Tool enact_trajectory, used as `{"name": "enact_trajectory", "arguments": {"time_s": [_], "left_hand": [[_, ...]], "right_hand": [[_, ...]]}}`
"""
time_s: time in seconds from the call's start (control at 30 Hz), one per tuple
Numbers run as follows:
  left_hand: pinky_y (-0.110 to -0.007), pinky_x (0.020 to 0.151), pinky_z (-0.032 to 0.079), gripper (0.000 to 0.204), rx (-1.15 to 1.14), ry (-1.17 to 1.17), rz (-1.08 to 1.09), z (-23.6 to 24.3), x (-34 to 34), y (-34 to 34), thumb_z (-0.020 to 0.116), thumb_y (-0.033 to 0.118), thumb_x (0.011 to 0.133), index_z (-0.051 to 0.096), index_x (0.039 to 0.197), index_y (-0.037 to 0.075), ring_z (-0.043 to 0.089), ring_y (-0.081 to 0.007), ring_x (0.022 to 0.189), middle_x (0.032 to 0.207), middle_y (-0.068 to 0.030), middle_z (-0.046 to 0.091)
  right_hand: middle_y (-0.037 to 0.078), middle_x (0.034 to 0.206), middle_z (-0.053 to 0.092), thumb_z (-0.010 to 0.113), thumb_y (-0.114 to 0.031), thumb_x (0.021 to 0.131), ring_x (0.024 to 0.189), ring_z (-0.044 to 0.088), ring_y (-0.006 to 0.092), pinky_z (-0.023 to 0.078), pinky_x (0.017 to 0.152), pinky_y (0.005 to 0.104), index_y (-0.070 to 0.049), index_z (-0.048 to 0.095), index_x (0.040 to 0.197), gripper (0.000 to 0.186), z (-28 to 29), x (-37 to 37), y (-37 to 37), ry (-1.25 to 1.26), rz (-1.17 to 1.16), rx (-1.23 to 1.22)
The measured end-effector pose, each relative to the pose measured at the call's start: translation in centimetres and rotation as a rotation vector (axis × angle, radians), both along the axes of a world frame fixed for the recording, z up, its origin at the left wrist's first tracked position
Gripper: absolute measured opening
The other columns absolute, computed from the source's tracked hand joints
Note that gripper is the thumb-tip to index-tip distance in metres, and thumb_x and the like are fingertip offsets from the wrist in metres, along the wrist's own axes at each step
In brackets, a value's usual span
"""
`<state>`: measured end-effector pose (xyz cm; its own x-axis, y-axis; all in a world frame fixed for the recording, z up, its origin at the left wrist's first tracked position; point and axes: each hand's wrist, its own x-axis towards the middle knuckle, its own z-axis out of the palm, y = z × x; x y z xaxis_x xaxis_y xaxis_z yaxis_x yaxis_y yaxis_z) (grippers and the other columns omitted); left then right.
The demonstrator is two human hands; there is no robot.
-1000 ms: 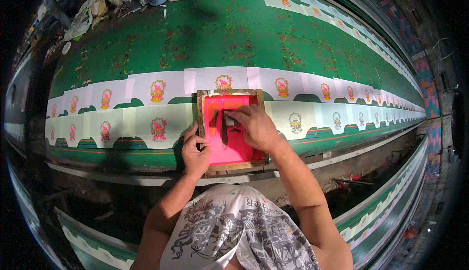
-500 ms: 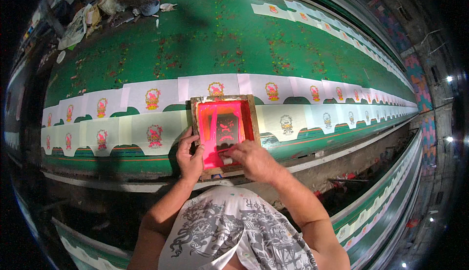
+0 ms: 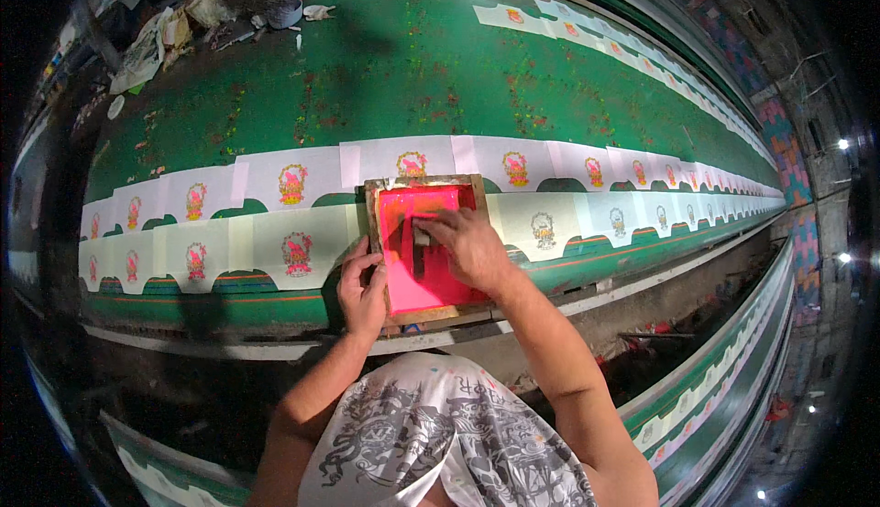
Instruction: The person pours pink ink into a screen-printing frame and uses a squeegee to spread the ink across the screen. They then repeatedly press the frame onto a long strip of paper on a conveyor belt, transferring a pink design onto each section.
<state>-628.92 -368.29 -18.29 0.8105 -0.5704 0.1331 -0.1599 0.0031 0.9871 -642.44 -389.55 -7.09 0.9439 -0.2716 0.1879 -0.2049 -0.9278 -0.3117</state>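
A wooden screen-printing frame (image 3: 431,315), its inside coated with bright pink ink (image 3: 412,298), lies over the row of cloth pieces nearest me. My left hand (image 3: 363,289) grips the frame's left side, fingers on the rim. Inside the frame, my right hand (image 3: 469,248) is closed round a small squeegee (image 3: 422,236), mostly hidden by the fingers, near the upper part of the screen. Left of the frame, a pale cloth piece (image 3: 261,248) carries a pink and dark print. To the right, another cloth piece (image 3: 513,223) bears only a dark print.
The long green table (image 3: 367,94) runs from left to right, with a second row of printed cloth pieces (image 3: 312,168) behind the first. More pieces (image 3: 587,38) lie at the far right edge. Rags and a blue-grey container (image 3: 285,14) sit at the far left.
My right hand has swept the squeegee from the near end of the screen toward its far end. Pink now covers the dark patterned area seen before. My left hand stays on the frame.
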Motion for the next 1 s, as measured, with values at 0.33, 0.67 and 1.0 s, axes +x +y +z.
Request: {"name": "enact_trajectory", "arguments": {"time_s": [0.33,0.67,1.0], "left_hand": [[-0.049,0.129,0.044,0.041,0.059,-0.143,-0.004,-0.4,-0.7,-0.8,0.076,-0.009,0.083,0.079,0.123,0.002,0.059,-0.0401,0.153,0.161,-0.0265,0.063],[-0.048,0.131,0.041,0.03,0.063,-0.17,0.011,1.1,-1.0,-1.1,0.071,-0.017,0.08,0.075,0.102,0.003,0.056,-0.0409,0.157,0.163,-0.0293,0.061],[-0.05,0.132,0.039,0.027,0.009,-0.281,-0.014,1.9,-11.9,-10.9,0.074,-0.014,0.08,0.075,0.1,0.003,0.055,-0.0427,0.157,0.164,-0.0297,0.061]], "right_hand": [[0.012,0.127,0.075,0.075,-0.01,0.086,0.115,0.071,0.0351,0.058,0.1,0.0489,-0.01,0.079,0.142,0.055,1.3,-6.4,8.4,-0.004,0.049,0.07],[0.017,0.139,0.073,0.089,-0.02,0.091,0.132,0.067,0.0394,0.054,0.112,0.0518,-0.005,0.079,0.136,0.049,-0.3,-12.5,6.7,-0.241,-0.059,0.355],[0.02,0.148,0.072,0.082,-0.005,0.099,0.141,0.065,0.0356,0.051,0.12,0.0454,-0.002,0.077,0.14,0.041,-3.8,-25.3,-1.3,-0.477,-0.508,0.582]]}}
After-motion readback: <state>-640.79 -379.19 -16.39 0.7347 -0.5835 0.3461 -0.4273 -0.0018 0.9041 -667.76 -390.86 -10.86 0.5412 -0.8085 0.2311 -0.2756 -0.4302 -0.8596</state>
